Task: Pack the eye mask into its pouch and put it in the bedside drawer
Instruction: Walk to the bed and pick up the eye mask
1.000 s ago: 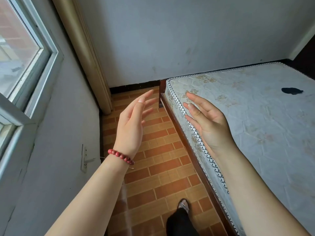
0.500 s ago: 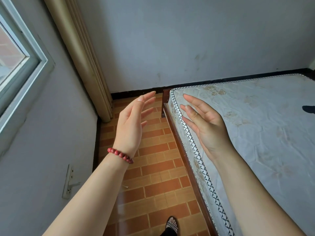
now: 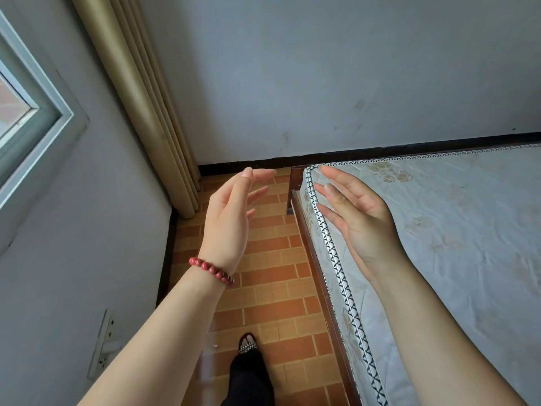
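Both of my hands are raised in front of me, palms facing each other, fingers straight, holding nothing. My left hand [image 3: 231, 218], with a red bead bracelet at the wrist, hovers over the tiled floor. My right hand [image 3: 358, 218] hovers over the corner of the bare mattress [image 3: 456, 235]. No eye mask, pouch or bedside drawer shows in this view.
A narrow strip of orange brick-pattern floor [image 3: 272, 288] runs between the grey wall on the left and the wooden bed frame [image 3: 322, 288]. A beige curtain [image 3: 140, 92] hangs in the corner beside a window [image 3: 26, 118]. My foot [image 3: 248, 344] stands on the tiles.
The view has turned left, so the dark object on the mattress at the right has slid out of frame. Both hands keep the same raised, open pose.
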Demonstrator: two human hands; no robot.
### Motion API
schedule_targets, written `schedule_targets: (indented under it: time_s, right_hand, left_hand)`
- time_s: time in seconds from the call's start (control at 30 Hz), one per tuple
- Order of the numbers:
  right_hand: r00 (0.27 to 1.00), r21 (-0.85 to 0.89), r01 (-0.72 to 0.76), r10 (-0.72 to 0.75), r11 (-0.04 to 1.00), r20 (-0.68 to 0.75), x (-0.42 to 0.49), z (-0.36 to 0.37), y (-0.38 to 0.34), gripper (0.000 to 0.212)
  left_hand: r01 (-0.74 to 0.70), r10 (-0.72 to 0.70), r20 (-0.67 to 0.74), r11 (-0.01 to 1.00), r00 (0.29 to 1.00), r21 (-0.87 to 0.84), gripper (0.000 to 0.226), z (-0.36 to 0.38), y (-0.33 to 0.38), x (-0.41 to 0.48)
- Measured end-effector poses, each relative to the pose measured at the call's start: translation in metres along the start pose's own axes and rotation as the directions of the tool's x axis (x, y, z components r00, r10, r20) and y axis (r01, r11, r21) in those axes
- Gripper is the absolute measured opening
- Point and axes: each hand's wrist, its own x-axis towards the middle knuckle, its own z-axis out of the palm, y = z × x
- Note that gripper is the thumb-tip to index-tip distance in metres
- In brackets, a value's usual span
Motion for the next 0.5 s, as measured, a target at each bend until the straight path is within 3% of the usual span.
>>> schedule_targets:
  time_s: [0.5]
  right_hand:
    - [0.999, 0.050, -0.028, 0.026, 0.998, 0.042, 0.227, 0.076, 0.037, 0.045]
  left_hand:
    - [0.005, -0.006, -0.057, 1.000, 0.998, -0.007, 0.038, -0.054, -0.014, 0.224]
